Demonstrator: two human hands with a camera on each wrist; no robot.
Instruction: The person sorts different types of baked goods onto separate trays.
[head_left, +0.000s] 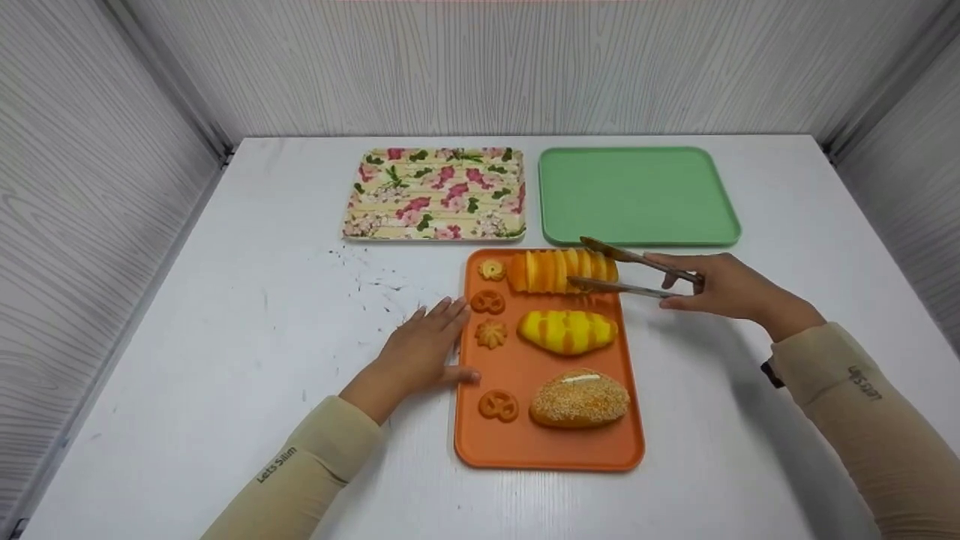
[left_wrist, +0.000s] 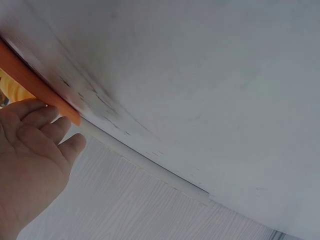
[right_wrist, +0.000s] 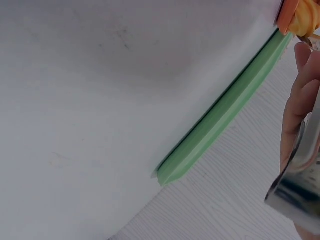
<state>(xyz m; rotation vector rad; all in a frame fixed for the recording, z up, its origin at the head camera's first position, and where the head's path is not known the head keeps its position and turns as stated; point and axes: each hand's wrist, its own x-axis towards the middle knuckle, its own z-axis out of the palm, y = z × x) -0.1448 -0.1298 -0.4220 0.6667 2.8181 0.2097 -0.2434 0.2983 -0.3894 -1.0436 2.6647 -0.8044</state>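
My right hand (head_left: 724, 289) holds metal tongs (head_left: 626, 289), also visible in the right wrist view as a shiny metal end beside the fingers (right_wrist: 300, 107). The spread arms of the tongs reach over the right end of a ridged orange-and-yellow bread loaf (head_left: 551, 271) on an orange tray (head_left: 502, 450). Against the tray's left edge lies my left hand (head_left: 424, 349), fingers extended, its thumb over the rim. Below the loaf are a yellow striped bun (head_left: 568, 332) and a seeded bun (head_left: 580, 400). Small cookies (head_left: 492, 334) and pretzels (head_left: 499, 406) line the tray's left side.
Behind the orange tray, a floral tray (head_left: 435, 195) stands at the left and a green tray (head_left: 637, 195) at the right. Dark marks spot the white table (head_left: 225, 337). Wood-grain panels (head_left: 480, 67) close off the back and sides.
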